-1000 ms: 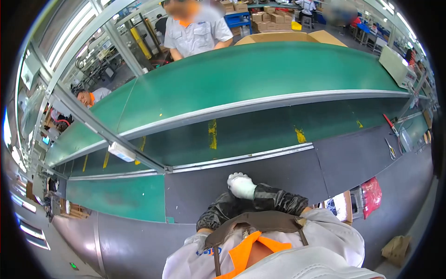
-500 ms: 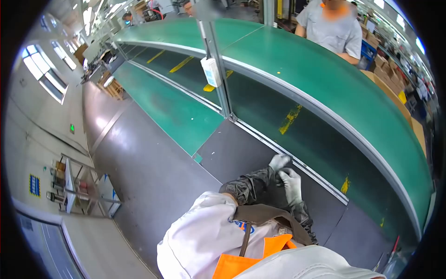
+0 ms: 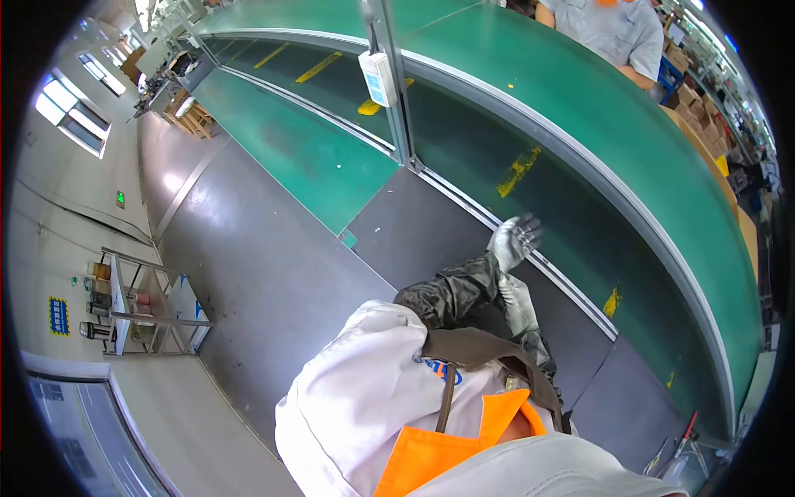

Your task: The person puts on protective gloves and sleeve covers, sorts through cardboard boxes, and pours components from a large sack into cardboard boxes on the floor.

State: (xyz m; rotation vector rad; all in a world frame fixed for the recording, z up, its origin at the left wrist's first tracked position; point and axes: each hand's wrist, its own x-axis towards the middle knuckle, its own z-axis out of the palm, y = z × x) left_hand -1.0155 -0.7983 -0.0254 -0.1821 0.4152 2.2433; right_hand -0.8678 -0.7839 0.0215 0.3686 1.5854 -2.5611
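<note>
Left hand (image 3: 515, 242): I place it right of the frame's centre, in a pale glove with darkened fingers; fingers extended and parted, unclenched.
Right hand (image 3: 519, 305): pale-gloved, just below, set against the left wrist; fingertips hidden from me, so I cannot tell whether they grip.
Black sleeve cover (image 3: 451, 288): on the left forearm, mid-frame, creased, running up to the glove.
Metal rail (image 3: 571, 292): runs diagonally past the left hand towards lower right; I cannot confirm contact.
Dark grey mat (image 3: 435, 211): mid-frame, on the near side of the rail.
Green panel (image 3: 315, 157): adjoins the mat, upper left of centre.
Lower belt (image 3: 464, 137): dark green, beyond the rail, marked with worn yellow tape (image 3: 519, 171).
Upper belt (image 3: 580, 108): green, curving from the top to the right edge.
Post (image 3: 398, 108): top centre, white box (image 3: 377, 79) attached.
Co-worker (image 3: 609, 33): grey shirt, upper right, behind the upper belt.
Metal cart (image 3: 157, 319): lower left, near the wall.
</note>
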